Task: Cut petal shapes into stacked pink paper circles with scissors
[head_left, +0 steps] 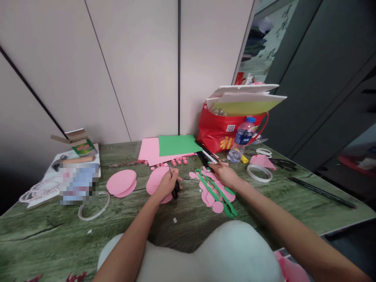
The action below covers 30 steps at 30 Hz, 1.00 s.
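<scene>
My left hand (168, 184) is closed around a pair of scissors (175, 190) with black handles, its blades pointing away from me. Under this hand lie round pink paper pieces (153, 182). My right hand (222, 173) rests at the far end of a pile of green paper strips (216, 188) and small pink paper circles (217, 207). Its fingers reach left and look stretched out, touching the pile beside some black pens (202, 158); whether a scrap is under the fingertips is hidden. Larger pink circles (121, 182) lie stacked to the left.
Green sheets (178, 145) and pink sheets (149, 149) lie at the back, with small pink rolled pieces (179, 161) before them. A red bag (213, 131) and a water bottle (241, 140) stand behind my right hand. Tape rolls (259, 173) flank the work.
</scene>
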### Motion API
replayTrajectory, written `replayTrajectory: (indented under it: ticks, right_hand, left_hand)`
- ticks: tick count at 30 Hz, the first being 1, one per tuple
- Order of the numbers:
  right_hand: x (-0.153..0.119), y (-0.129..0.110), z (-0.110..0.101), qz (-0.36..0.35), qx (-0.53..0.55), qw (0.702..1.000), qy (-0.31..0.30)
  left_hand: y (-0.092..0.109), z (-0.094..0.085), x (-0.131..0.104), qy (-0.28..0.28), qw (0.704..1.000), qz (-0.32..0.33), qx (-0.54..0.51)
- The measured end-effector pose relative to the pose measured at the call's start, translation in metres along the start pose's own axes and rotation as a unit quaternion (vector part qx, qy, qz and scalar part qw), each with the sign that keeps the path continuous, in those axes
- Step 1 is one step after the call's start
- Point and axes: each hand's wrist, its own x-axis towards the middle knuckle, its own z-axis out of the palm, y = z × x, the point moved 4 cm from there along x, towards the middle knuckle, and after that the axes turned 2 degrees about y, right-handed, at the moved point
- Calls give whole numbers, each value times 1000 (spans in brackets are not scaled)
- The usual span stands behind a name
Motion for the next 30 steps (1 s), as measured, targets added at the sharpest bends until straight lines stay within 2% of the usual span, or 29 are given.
replayTrajectory:
  ticks: [5, 11, 16, 23, 26, 30]
  right_hand:
    - [-16, 7, -4, 12, 21, 1000, 7]
    - [-18, 39, -21, 60, 56, 996, 44]
    - [-26, 44, -15, 50, 112, 992, 21]
    - [-65, 28, -10, -7, 163, 987, -1]
    - [-69, 6, -9, -58, 157, 986, -25]
    - [-69, -35, -3, -104, 86, 989, -68]
  left_hand:
    - [-1, -1, 0, -4, 1000, 0, -3]
    - [-1, 0, 0, -4, 1000, 0, -9]
    - [0, -1, -1, 0, 1000, -10, -8]
    - [0, 11, -6, -35, 998, -35, -29]
    - [-1, 16, -8, -51, 997, -46, -39]
    - [-1, 16, -8, -48, 997, -50, -39]
